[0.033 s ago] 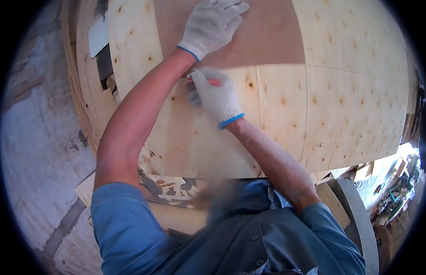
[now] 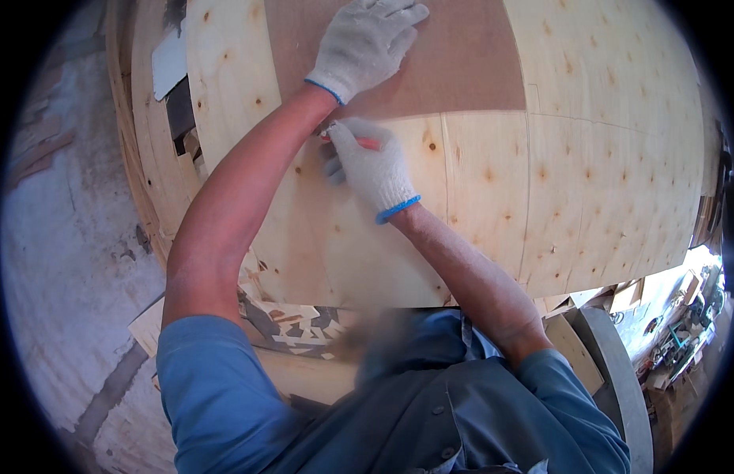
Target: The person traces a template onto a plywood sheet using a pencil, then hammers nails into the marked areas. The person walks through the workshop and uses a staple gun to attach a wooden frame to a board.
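Observation:
A reddish-brown rectangular panel [image 2: 462,63] lies on a large pale, knotty plywood sheet [image 2: 485,189]. My left hand [image 2: 360,49], in a whitish knit glove with a blue cuff, rests flat on the panel with its fingers stretched forward. Just below the panel's near edge, my gloved right hand [image 2: 375,167] grips a slim red pencil [image 2: 369,143]. Its tip points left, close to the panel's near left corner, which my left wrist partly covers. Thin lines run across the plywood to the right of the panel.
Wood strips [image 2: 130,142] and a white piece [image 2: 169,63] lie along the sheet's left side. Wood offcuts [image 2: 303,328] are scattered under the near edge. A grey curved object [image 2: 616,379] stands at lower right, with cluttered tools and scraps [image 2: 687,340] beyond it.

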Available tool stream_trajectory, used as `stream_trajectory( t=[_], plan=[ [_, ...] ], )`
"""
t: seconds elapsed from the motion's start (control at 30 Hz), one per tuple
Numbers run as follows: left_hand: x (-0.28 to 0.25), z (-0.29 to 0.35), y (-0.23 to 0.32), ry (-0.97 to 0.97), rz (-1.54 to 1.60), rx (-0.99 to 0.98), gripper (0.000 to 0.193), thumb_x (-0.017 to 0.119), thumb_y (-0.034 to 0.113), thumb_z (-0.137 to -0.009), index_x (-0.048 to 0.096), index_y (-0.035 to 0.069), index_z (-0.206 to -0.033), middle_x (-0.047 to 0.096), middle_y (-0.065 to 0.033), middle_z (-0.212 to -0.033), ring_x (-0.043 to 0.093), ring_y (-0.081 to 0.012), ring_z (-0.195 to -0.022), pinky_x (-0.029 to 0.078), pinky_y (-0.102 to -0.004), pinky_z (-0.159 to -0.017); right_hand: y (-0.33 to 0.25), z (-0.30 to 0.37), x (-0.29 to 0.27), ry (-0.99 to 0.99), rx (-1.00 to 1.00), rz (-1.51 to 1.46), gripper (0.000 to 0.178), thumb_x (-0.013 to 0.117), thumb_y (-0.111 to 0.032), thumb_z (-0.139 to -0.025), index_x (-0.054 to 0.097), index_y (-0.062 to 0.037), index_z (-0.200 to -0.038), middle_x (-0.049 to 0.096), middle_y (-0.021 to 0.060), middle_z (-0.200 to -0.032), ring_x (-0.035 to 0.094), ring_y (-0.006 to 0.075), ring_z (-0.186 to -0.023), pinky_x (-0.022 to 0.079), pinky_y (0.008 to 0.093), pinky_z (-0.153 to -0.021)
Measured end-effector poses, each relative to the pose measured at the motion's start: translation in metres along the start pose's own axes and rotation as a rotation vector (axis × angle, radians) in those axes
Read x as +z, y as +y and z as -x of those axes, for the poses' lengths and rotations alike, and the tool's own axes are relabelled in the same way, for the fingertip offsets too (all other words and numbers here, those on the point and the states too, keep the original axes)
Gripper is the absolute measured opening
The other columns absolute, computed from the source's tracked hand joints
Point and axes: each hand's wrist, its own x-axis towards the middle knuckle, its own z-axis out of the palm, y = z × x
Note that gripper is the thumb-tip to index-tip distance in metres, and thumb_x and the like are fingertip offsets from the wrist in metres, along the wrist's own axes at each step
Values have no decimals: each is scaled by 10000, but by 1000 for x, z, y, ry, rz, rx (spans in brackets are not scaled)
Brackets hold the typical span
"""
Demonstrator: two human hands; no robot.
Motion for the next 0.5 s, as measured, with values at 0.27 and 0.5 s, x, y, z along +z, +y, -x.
stream_trajectory(
  t=[0.27,0.5],
  plan=[
    [3,-7,1,-83,-62,20,156,576,158,-923,676,76,-1011,669,-168,-958,621,-386,-944,481,-505,-857,12,-1,7,-11,-97,47,217,609,-195,-1014,698,-20,-1105,681,76,-840,647,144,-727,540,329,-671],
    [8,1,-11,-43,-99,69,135,556,133,-923,662,59,-963,656,-180,-913,620,-388,-921,479,-513,-836,25,29,-40,-131,-767,688,250,706,-141,-931,704,-46,-1162,714,126,-954,694,269,-832,547,380,-743]
  ],
)
